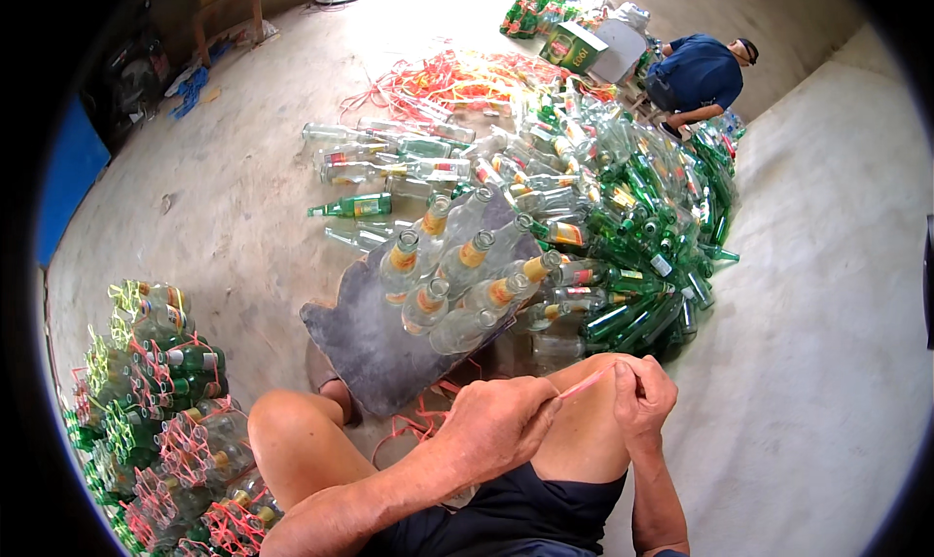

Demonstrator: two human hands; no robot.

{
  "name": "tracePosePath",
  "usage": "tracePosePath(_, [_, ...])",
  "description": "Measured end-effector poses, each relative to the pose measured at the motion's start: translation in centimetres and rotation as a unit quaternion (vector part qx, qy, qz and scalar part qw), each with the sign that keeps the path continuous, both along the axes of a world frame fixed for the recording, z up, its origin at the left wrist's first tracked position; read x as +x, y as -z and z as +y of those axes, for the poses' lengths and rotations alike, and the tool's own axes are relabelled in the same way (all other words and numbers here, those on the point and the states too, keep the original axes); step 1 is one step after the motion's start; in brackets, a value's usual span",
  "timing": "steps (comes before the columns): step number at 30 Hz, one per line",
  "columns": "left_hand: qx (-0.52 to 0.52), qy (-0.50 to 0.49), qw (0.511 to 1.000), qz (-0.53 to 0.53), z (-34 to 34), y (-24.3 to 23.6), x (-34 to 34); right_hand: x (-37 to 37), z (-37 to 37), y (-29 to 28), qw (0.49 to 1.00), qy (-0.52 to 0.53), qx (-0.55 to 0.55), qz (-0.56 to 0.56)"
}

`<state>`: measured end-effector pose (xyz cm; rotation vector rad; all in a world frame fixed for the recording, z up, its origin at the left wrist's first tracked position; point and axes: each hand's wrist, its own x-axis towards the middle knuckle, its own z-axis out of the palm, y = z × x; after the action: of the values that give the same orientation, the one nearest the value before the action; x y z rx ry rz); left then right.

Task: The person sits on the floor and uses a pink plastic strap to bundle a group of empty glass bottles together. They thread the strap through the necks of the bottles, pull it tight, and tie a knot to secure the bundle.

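Observation:
Over my bent knee, my left hand (504, 419) and my right hand (644, 399) are both closed on a thin pink plastic strap (586, 386), stretched short between them. The rest of the strap inside my fingers is hidden. Just beyond, a dark flat board (365, 338) carries a tight cluster of clear glass bottles (470, 255), standing upright with yellow-orange neck labels. Neither hand touches the bottles. Loose red straps (418, 423) hang and lie below the board, near my left forearm.
A large heap of green and clear bottles (632, 216) lies beyond and right of the board. Strapped bottle bundles (185, 362) are stacked at the left. Red and yellow straps (438, 80) lie tangled farther back. Another person (699, 75) bends by the heap, near a green carton (572, 46).

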<state>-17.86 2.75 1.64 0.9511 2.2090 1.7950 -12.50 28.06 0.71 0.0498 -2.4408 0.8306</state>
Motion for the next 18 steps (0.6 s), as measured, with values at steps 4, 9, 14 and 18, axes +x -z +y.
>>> tracePosePath(4, [0.017, 0.001, 1.0, 0.004, 0.1, 0.2, 0.6, -0.1, -0.1, 0.0, 1.0, 0.008, 0.009, -0.009])
tracePosePath(9, [0.015, 0.004, 1.0, -0.005, -0.2, -0.5, 0.9, -0.4, 0.0, 0.3, 1.0, 0.008, 0.024, -0.008])
tracePosePath(14, [0.019, 0.006, 1.0, -0.022, -0.2, -0.6, 1.0, -1.1, -0.9, -0.1, 0.999, 0.012, 0.037, 0.002])
tracePosePath(18, [0.021, 0.005, 0.999, -0.033, -0.4, -0.7, 1.2, -1.4, -1.1, 0.0, 0.999, 0.011, 0.047, -0.006])
